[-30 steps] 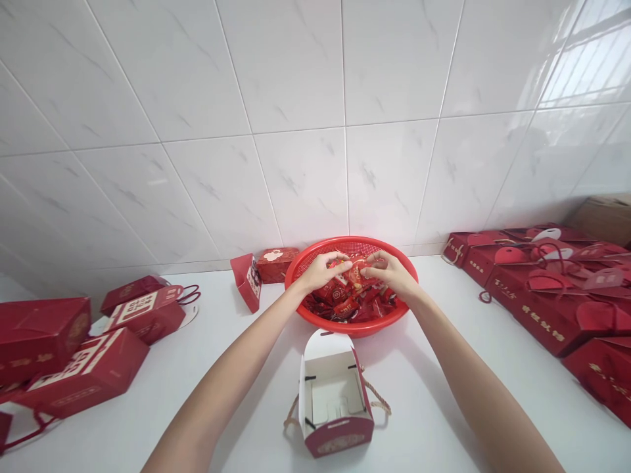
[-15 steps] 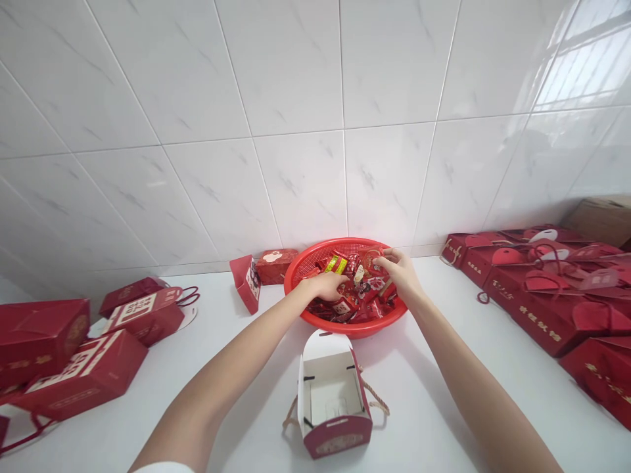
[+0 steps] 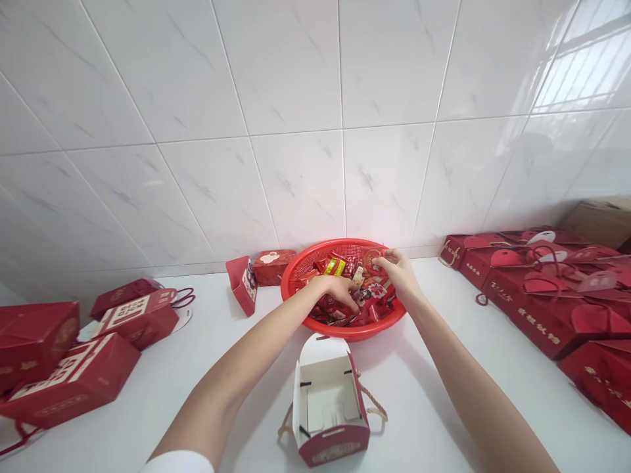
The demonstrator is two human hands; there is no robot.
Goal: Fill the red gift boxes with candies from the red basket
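A red plastic basket (image 3: pixel 294 264) full of wrapped sweets stands against the wall. My left hand (image 3: pixel 338 290) reaches over its near left part, fingers apart and bent down onto the red wrappers, gripping nothing that I can see. At the basket's right side my right hand (image 3: pixel 400 272) pinches a shiny red packet (image 3: pixel 372 256) between thumb and fingers. Below the basket, an opened gift box (image 3: pixel 335 447) with a white inside shows its bare bottom; its lid flap is up and rope handles hang at both sides. A yellow-marked packet (image 3: pixel 335 265) lies among the sweets.
Closed red gift boxes (image 3: pixel 81 381) are piled on the left. Many more red boxes (image 3: pixel 525 302) stand in rows on the right, with a brown carton (image 3: pixel 599 223) behind. Left of the basket are a small red flowered box (image 3: pixel 273 266) and a folded red card piece (image 3: pixel 241 286).
My left hand has moved slightly right and deeper over the sweets, its fingers now more spread and bent. My right hand stays on the red packet. The view has shifted a little.
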